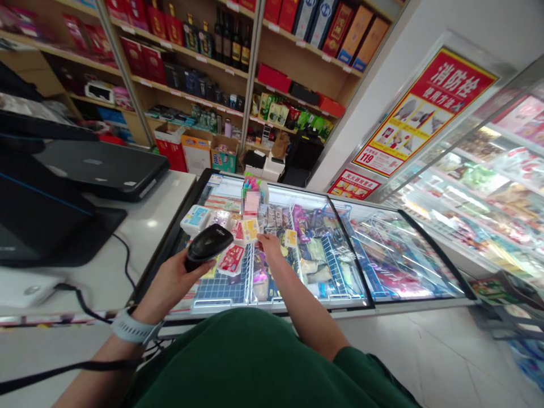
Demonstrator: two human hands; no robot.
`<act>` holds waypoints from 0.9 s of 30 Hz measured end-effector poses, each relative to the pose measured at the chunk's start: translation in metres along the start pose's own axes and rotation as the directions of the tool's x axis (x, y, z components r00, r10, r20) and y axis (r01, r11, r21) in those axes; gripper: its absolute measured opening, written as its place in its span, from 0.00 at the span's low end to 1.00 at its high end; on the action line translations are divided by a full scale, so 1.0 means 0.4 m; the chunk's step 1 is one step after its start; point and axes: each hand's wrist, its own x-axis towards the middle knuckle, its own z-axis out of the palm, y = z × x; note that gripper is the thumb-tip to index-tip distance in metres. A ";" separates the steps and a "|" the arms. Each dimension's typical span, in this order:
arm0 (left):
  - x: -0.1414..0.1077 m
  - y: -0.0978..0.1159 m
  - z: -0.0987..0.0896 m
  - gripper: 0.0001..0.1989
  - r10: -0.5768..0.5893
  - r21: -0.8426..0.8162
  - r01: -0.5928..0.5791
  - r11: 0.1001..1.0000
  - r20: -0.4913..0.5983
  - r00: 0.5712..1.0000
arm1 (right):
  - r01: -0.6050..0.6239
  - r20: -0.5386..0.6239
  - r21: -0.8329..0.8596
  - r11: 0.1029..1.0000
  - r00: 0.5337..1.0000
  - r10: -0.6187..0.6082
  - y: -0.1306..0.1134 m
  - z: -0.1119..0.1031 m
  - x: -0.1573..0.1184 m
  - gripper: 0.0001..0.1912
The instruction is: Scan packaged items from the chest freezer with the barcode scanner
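A black handheld scanner (209, 245) is gripped in my left hand (172, 283), its head tilted toward several packs on the freezer's glass top (212, 298). The fingers of my right hand (269, 247) are closed at the edge of a pack with a yellow label (250, 230). Just left of that pack is a red-labelled pack (237, 230), and another red-labelled pack (232, 259) lies below the scanner's head. A blue-labelled tub (196, 217) sits farther left. Behind the packs stands a colourful item (251, 192), partly blurred.
On the left counter (159, 226) are a black register device (102, 164) and cables. Shelves (204, 56) with bottles and boxes stand behind the freezer. A glass-fronted display (480, 170) is at the right, beyond a pillar with a red sign (425, 113).
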 end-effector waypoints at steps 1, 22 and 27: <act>0.003 0.003 0.000 0.28 -0.002 0.008 0.002 1.000 0.002 1.000 | 0.028 -0.008 0.019 0.999 1.000 -0.028 0.001 -0.013 -0.002 0.05; 0.036 0.087 0.017 0.31 0.145 0.175 -0.180 0.968 0.193 0.970 | 0.385 -0.086 -0.154 0.910 0.912 -0.401 -0.001 -0.182 -0.053 0.07; 0.038 0.087 0.020 0.30 0.163 0.194 -0.203 0.960 0.201 0.966 | 0.399 -0.099 -0.150 0.905 0.904 -0.415 -0.007 -0.185 -0.065 0.07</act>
